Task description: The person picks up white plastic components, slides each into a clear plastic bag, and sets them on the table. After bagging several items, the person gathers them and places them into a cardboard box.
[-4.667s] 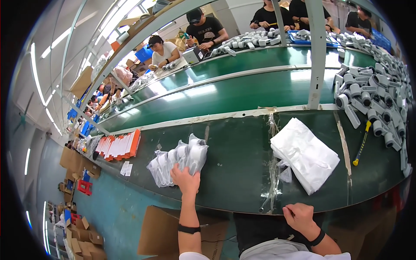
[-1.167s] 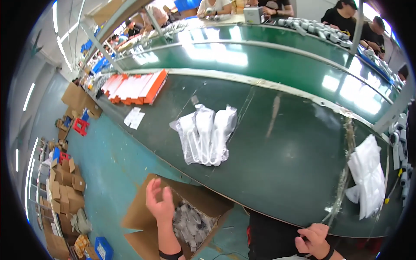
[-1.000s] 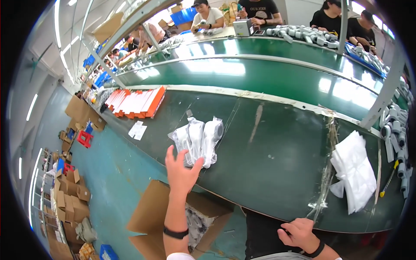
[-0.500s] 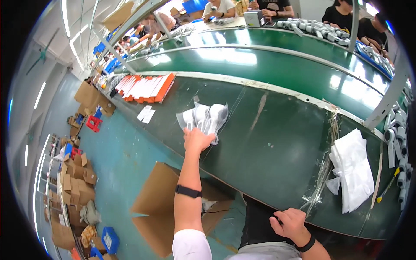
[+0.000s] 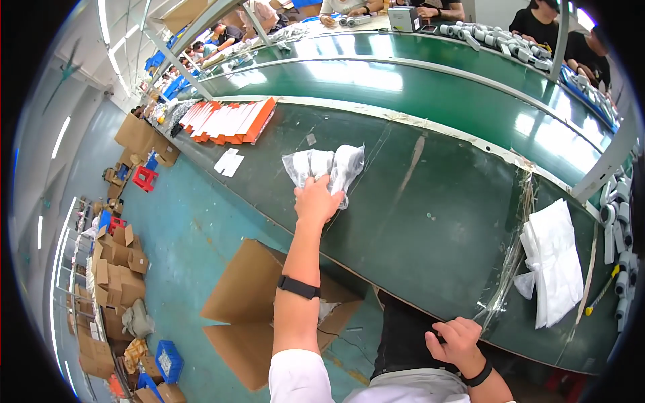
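On the dark green worktable lie several white round-headed handheld devices (image 5: 347, 161) in clear plastic bags, side by side. My left hand (image 5: 317, 200) reaches out to them, its fingers closed over the near, handle ends of the bagged devices; the fingertips are partly hidden. My right hand (image 5: 457, 341) hovers by the table's near edge, close to my body. Its fingers are loosely bent with the thumb apart, and nothing shows in it. To the right of the bagged devices lies a stack of white plastic bags (image 5: 554, 262).
A row of orange-and-white boxes (image 5: 228, 122) and white paper slips (image 5: 228, 162) lie at the table's far left. A yellow cutter (image 5: 602, 290) and grey-white devices (image 5: 623, 269) line the right edge. Below stands an open carton (image 5: 245, 289). People work beyond the green conveyor (image 5: 322, 77).
My view has shifted slightly. The left hand and the bagged devices appear a little farther up and right. My right thumb and fingers have spread a little.
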The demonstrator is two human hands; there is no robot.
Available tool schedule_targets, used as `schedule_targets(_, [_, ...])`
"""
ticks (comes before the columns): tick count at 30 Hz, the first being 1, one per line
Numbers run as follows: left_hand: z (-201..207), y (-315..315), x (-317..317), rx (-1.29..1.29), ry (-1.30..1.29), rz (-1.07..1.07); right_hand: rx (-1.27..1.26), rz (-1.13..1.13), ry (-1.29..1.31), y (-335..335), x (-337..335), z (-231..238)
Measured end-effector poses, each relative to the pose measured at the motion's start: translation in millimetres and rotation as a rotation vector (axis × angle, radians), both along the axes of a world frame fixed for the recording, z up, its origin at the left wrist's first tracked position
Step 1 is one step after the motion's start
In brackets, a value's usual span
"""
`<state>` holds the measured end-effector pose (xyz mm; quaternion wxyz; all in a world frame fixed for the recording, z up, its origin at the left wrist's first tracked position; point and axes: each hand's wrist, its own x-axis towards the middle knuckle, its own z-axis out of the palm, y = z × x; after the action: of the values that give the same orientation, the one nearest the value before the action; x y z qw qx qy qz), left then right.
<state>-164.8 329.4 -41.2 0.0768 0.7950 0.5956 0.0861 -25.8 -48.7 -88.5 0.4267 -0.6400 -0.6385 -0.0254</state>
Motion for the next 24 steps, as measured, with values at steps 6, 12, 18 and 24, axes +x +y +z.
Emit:
schedule_targets(6, [7, 12, 5, -0.106, 0.069, 0.044, 0.032, -0.033, -0.021, 3, -4, -2])
schedule_targets(12, [2, 1, -16, 0.037, -0.103, 0.072, 0.021, -0.026, -0.022, 4, -3, 0])
schedule_targets(18, [6, -7, -68, 0.001, -0.137, 0.070, -0.013, -0.022, -0.024, 4, -4, 0])
schedule_targets(24, [6, 2, -73, -0.019, 0.003, -0.087, -0.036, -0.057, -0.034, 4, -6, -1])
